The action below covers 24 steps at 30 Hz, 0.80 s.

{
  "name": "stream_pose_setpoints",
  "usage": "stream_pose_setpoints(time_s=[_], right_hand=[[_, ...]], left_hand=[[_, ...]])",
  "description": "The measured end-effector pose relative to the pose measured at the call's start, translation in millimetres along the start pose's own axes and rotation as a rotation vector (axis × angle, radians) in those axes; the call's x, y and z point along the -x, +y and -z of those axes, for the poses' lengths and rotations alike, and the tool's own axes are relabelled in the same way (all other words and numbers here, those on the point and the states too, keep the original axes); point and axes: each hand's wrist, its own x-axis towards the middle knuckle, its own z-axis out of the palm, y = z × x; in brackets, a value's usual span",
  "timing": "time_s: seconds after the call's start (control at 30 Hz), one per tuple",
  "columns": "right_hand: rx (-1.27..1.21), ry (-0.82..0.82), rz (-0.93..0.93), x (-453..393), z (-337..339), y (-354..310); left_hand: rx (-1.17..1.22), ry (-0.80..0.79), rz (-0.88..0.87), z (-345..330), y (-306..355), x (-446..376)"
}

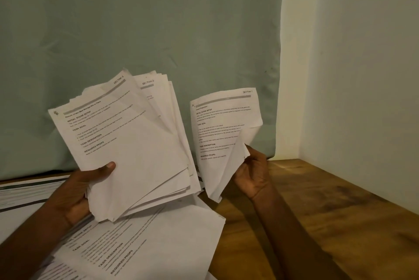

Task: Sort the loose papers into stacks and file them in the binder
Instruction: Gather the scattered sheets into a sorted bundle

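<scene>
My left hand (81, 189) grips a fanned bundle of printed sheets (136, 143) by its lower left corner, thumb on top; the top sheets read "SECTION 2". To its right, my right hand (254, 175) pinches a single printed sheet (220, 130) by its lower right edge, which curls over; its corner reads "SECTION" with a number I cannot make out. Both are held up above the wooden table (328, 200). More loose sheets (147, 245) lie flat on the table under my hands. No binder is in view.
Other papers (25, 191) are spread at the left edge of the table. A pale green cloth (140, 30) hangs behind the table. A white wall (362, 64) closes the right side. Bare wood shows at the right.
</scene>
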Motion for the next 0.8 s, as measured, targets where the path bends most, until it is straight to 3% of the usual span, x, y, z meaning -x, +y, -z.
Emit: stream_pose_setpoints(time_s=[0.1, 0.2, 0.4, 0.5, 0.63, 0.7, 0.8], right_hand=[[0.004, 0.073, -0.007, -3.4, 2.2, -0.2], [0.130, 0.250, -0.038, -9.5, 5.3, 0.5], [0.411, 0.853, -0.111, -15.5, 44.1, 19.8], [0.621, 0.986, 0.003, -32.7, 67.5, 4.3], [1.016, 1.400, 0.297, -7.2, 20.5, -11.5], [1.326, 1.260, 0.629, 2.8, 1.2, -10.8], [1.492, 0.770, 1.025, 7.0, -32.1, -1.4]], left_hand=[[-0.011, -0.007, -0.015, 3.2, -0.7, -4.1], [-0.034, 0.009, -0.034, 1.4, 1.8, -3.4], [-0.042, 0.040, -0.006, -3.8, 2.7, -0.7], [-0.022, 0.059, -0.007, -8.2, 0.0, 2.4], [-0.017, 0.023, -0.018, -13.0, 1.0, 8.2], [-0.009, -0.009, -0.025, -13.3, 1.5, 8.3], [-0.024, -0.094, -0.077, -14.1, 3.3, 7.1]])
